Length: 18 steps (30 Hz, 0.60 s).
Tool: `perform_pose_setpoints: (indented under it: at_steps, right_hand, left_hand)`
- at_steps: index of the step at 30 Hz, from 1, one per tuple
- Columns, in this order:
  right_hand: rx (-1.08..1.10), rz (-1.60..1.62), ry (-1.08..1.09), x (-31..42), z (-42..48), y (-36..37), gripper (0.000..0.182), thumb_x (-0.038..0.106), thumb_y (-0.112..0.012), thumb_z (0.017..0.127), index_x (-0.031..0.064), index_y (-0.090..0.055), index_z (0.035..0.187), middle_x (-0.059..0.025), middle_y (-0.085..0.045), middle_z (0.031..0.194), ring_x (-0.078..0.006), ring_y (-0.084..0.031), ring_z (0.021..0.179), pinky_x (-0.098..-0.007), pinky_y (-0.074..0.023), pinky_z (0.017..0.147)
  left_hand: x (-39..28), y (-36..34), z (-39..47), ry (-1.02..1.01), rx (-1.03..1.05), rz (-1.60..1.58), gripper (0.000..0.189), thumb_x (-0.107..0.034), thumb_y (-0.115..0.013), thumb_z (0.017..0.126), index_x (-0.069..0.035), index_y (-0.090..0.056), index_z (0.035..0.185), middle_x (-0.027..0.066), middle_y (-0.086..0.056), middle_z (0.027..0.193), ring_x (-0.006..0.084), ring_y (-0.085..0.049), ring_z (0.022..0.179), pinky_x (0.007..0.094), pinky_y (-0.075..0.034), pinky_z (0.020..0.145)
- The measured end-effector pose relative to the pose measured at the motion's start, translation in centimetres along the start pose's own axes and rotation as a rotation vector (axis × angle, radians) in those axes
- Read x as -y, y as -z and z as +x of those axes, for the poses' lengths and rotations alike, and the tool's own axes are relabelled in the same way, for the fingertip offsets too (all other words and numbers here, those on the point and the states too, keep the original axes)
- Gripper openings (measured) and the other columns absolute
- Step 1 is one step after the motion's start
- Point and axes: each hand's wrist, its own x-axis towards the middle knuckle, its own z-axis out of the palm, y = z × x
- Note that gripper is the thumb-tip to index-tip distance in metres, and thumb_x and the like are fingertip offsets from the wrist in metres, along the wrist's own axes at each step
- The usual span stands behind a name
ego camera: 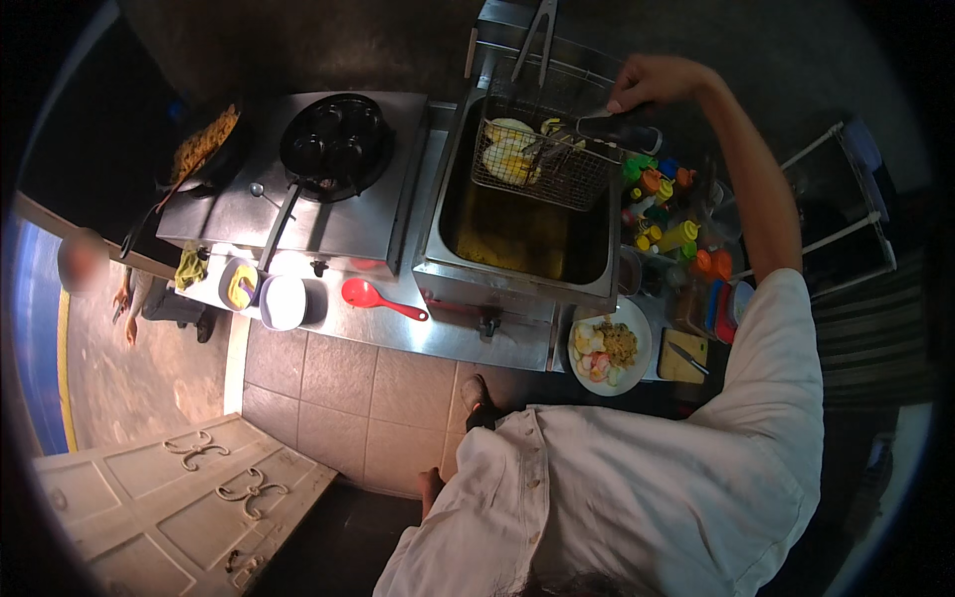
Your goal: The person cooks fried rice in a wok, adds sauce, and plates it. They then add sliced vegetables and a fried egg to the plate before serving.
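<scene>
My right hand (650,83) is over the right side of a wire fryer basket (552,186), its fingers pinching a metal utensil (593,123) that reaches into the basket. Just below the hand is a black handle (627,136); which piece it belongs to is unclear. Two fried eggs (511,160) lie in the basket's left part, with smaller yellowish pieces (553,127) beside them. The basket sits over the rear of a deep fryer (433,254) holding oil (507,242). Low at my side hangs my left hand (430,483), partly hidden by my shirt.
Metal tongs (541,41) stand at the basket's back. Left is a stove (246,224) with a moulded pan (336,145) and a wok (205,160). A red ladle (373,296), bowls (283,302), a food plate (612,388) and a knife (688,358) line the front. Another person (142,298) is far left.
</scene>
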Motion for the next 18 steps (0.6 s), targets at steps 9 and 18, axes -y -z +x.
perform_pose_setpoints:
  at_steps: [9, 18]
  right_hand:
    - [-0.185, 0.028, 0.011, -1.7, -0.5, -3.0, 0.032, 0.032, -0.069, 0.091, 0.0038, -0.076, 0.106, 0.0021, -0.068, 0.075, -0.0059, -0.057, 0.066, -0.0248, -0.0472, 0.060]
    - [-0.301, 0.121, 0.107, -0.5, -0.6, -4.1, 0.022, 0.016, -0.068, 0.085, -0.0029, -0.075, 0.094, -0.0014, -0.068, 0.071, -0.0064, -0.059, 0.067, -0.0269, -0.0484, 0.063]
  left_hand:
    - [-1.5, 1.8, -0.6, 0.369, 0.018, -0.741, 0.025, -0.021, -0.066, 0.078, 0.002, -0.067, 0.070, 0.0160, -0.064, 0.063, 0.0244, -0.064, 0.055, 0.0409, -0.049, 0.054]
    - [-1.0, 0.0, -0.5, 0.325, 0.000, -0.734, 0.027, -0.024, -0.063, 0.081, 0.002, -0.068, 0.073, 0.0147, -0.066, 0.063, 0.0245, -0.064, 0.053, 0.0406, -0.048, 0.051]
